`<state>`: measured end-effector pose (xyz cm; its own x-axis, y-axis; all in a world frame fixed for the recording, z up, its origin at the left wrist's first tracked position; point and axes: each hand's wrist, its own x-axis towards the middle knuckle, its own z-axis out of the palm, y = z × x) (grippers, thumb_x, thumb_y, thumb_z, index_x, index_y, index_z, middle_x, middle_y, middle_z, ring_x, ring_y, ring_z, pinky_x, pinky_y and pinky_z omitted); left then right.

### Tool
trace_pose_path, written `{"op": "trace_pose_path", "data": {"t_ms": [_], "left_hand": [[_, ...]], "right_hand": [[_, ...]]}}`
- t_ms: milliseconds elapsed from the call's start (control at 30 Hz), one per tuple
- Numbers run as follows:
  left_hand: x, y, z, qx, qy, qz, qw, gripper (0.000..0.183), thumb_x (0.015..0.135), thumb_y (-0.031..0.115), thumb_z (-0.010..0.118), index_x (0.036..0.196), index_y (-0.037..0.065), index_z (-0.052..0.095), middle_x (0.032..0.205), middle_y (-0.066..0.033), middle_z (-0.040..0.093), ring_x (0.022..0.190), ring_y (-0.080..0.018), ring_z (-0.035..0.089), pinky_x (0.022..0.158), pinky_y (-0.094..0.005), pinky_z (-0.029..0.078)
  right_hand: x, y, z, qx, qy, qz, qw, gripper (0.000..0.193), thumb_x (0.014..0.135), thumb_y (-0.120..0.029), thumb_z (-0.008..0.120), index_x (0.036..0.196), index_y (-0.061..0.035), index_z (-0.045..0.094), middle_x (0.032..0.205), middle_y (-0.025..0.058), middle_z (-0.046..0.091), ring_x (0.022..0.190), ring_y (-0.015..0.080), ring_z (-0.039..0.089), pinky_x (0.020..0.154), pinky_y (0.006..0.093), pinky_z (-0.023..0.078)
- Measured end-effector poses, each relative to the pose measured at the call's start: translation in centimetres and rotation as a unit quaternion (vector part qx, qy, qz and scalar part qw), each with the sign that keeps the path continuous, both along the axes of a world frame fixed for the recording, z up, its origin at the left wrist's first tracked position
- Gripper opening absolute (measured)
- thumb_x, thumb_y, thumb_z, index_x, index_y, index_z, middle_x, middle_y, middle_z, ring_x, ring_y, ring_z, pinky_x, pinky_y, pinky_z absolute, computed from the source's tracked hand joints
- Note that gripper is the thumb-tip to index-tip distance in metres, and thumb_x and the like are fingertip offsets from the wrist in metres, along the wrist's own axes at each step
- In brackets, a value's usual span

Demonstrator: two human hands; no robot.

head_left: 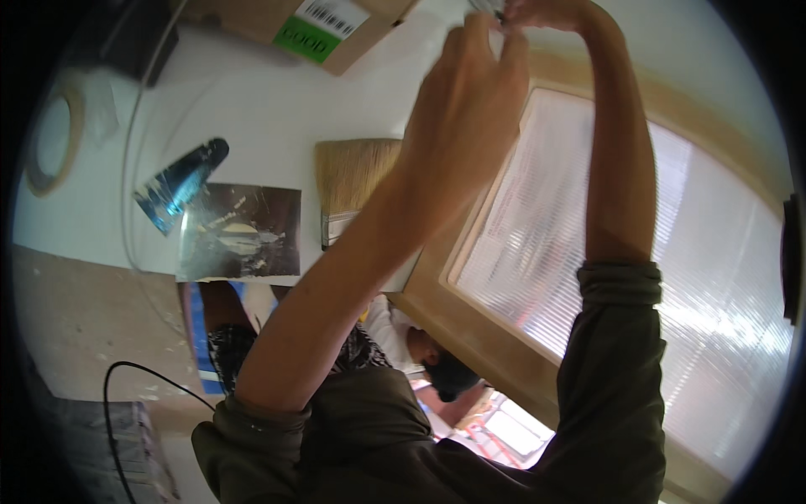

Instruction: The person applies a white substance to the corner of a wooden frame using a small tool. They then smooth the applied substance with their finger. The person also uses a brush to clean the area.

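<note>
Apparently at a two-handed fiddling step, the left hand (470,105) and right hand (558,14) meet at a small shiny item (487,7) beyond the broad brush (356,175), closure impossible to tell, the next move likely calling for steadiness.

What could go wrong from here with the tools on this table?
A bump might knock the smeared metal plate off, since it lies at the near edge of the white table. The left forearm crosses over the wide flat paintbrush in this view, so lowering the arm could shift the brush.
</note>
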<state>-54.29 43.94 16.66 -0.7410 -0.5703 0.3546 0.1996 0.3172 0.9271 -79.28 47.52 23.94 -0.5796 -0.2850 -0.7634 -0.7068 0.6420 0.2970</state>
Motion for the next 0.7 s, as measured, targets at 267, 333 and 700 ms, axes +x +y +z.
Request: {"op": "trace_pose_path", "data": {"t_ms": [267, 333, 700], "left_hand": [[-8.1, -5.1, 0.2, -0.229, -0.062, -0.183, 0.954, 0.017, 0.08, -0.006, 0.064, 0.097, -0.006, 0.068, 0.093, -0.0219, 0.066, 0.092, -0.0414, 0.064, 0.081, -0.0485, 0.051], [-8.9, -5.3, 0.3, -0.228, -0.059, -0.215, 0.948, 0.018, 0.079, -0.009, 0.063, 0.097, -0.007, 0.067, 0.093, -0.0229, 0.066, 0.091, -0.0419, 0.064, 0.08, -0.0486, 0.051], [-9.7, -6.5, 0.8, -0.253, -0.217, -0.33, 0.883, 0.018, 0.084, -0.012, 0.056, 0.098, -0.007, 0.068, 0.085, -0.0234, 0.066, 0.082, -0.032, 0.068, 0.07, -0.0385, 0.054]], "right_hand": [[4.2, 3.6, -2.1, -0.336, -0.127, -0.287, 0.888, 0.034, 0.079, -0.022, 0.077, 0.107, -0.0026, 0.074, 0.102, 0.0045, 0.073, 0.096, 0.0174, 0.068, 0.087, 0.0352, 0.058], [5.6, 4.5, -2.5, -0.391, -0.116, -0.307, 0.86, 0.034, 0.08, -0.023, 0.079, 0.109, -0.0049, 0.076, 0.105, 0.005, 0.076, 0.096, 0.0196, 0.07, 0.083, 0.0375, 0.058], [12.7, 6.6, -7.6, -0.556, -0.086, -0.412, 0.717, 0.027, 0.082, -0.005, 0.069, 0.109, 0.0005, 0.071, 0.098, 0.0092, 0.073, 0.099, 0.0192, 0.067, 0.086, 0.0343, 0.052]]}}
